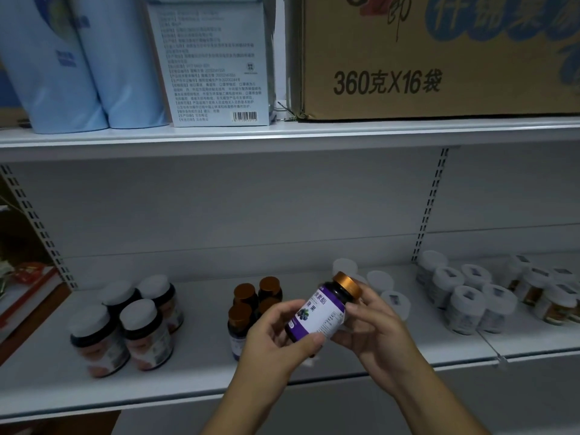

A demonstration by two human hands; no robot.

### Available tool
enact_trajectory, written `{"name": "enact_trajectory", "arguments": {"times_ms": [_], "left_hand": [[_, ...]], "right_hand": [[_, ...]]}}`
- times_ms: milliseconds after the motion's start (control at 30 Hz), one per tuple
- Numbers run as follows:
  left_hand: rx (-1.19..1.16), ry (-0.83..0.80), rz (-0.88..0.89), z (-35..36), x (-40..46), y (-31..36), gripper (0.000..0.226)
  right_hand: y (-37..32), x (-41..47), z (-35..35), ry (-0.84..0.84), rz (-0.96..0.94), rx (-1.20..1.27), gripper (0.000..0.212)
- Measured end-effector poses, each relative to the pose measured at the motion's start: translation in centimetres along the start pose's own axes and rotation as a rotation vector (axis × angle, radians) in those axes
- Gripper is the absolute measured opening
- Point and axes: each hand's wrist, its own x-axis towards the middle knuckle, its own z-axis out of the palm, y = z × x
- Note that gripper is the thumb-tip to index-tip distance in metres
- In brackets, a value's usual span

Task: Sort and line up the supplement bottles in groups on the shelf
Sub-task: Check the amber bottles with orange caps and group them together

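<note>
Above the white shelf [201, 365], both hands [326, 337] hold a purple-labelled bottle [326, 309].

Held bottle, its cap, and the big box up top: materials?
Held bottle: dark glossy body, glass or plastic, can't tell; purple-and-white paper-like label. Cap: metallic copper finish with fine ribbing, possibly metal or coated plastic. Big box: brown corrugated cardboard, matte, printed, with a frayed bottom corner.
</note>
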Motion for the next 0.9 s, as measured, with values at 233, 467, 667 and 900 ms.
{"name": "enact_trajectory", "arguments": {"times_ms": [233, 467, 667, 900], "left_hand": [[0.233, 0.016, 0.105, 1.0, -0.5, -0.1, 0.057], [0.367, 0.006, 0.222, 1.5, -0.3, -1.3, 0.054], [0.283, -0.175, 0.161, 4.0, 0.4, -2.4, 0.048], [-0.152, -0.421, -0.405, 12.8, -0.8, -1.4, 0.017]], "right_hand": [[0.1, -0.5, -0.1, 0.045, -0.022, 0.035, 0.065], [0.3, -2.5, -0.4, 0.065, -0.260, -0.380, 0.057], [-1.5, -4.9, -1.1, 0.227, -0.290, -0.525, 0.051], [-4.6, -8.0, -8.5, 0.627, 0.175, 0.097, 0.037]]}}
